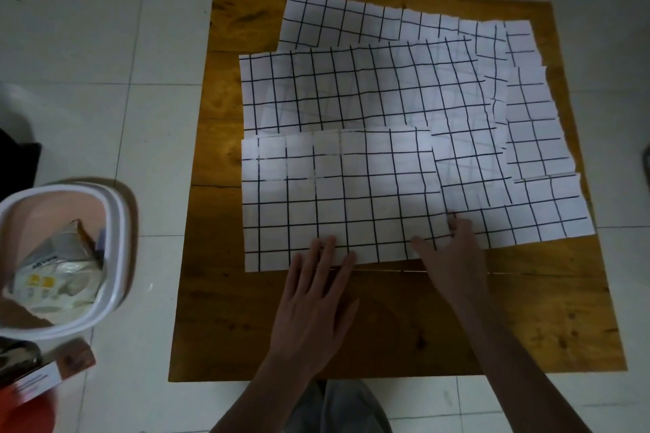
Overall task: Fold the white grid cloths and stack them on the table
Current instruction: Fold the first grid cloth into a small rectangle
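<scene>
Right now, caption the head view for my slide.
Both hands, left and right, press the nearest folded grid cloth on the wooden table.

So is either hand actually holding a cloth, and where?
Nothing is lifted. The left hand lies flat on the near cloth's front edge. The right hand has its fingers at that cloth's near right corner; an actual pinch cannot be told.

Dim, soft focus, wide-angle edge distortion

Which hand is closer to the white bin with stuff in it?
The left hand. It rests flat on the near edge of the folded white grid cloth, on the side toward the white plastic bin on the floor. The right hand lies farther away, beyond the left.
</scene>
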### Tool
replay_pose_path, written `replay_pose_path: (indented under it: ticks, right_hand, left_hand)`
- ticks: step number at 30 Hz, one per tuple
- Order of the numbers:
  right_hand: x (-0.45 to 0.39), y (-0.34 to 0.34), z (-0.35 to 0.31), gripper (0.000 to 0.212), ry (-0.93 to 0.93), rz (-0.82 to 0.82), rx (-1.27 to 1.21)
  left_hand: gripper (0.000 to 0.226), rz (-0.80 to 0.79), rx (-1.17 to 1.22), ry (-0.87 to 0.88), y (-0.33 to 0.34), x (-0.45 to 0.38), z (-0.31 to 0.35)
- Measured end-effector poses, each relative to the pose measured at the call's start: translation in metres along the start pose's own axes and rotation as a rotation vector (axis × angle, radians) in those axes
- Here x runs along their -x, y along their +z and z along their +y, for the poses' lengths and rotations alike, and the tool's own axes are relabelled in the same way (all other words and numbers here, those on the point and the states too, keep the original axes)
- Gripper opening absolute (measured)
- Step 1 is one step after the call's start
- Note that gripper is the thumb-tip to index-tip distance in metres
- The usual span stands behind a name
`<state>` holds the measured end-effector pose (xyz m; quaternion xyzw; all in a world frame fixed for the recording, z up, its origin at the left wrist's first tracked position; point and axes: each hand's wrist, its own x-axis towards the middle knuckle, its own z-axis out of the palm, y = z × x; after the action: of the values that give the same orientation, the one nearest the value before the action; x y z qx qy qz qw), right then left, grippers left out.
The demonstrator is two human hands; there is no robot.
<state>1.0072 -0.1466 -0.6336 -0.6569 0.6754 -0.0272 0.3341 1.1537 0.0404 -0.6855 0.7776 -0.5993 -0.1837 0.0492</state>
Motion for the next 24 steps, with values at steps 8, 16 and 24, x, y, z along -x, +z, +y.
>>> replay_pose_path:
  ticks: [8, 16, 24]
  right_hand:
    - [0.02, -0.003, -0.012, 0.031, 0.05, 0.047, -0.369]
    - [0.062, 0.014, -0.039, 0.041, -0.251, 0.188, -0.37]
    - [0.09, 0.048, -0.073, 0.052, -0.583, 0.054, -0.256]
  left_hand:
    - [0.07, -0.008, -0.003, -0.022, -0.005, 0.0, 0.003]
    - [0.069, 0.011, 0.048, -0.004, -0.011, -0.002, 0.0]
    - [0.076, 0.192, 0.208, -0.163, -0.028, 0.003, -0.031]
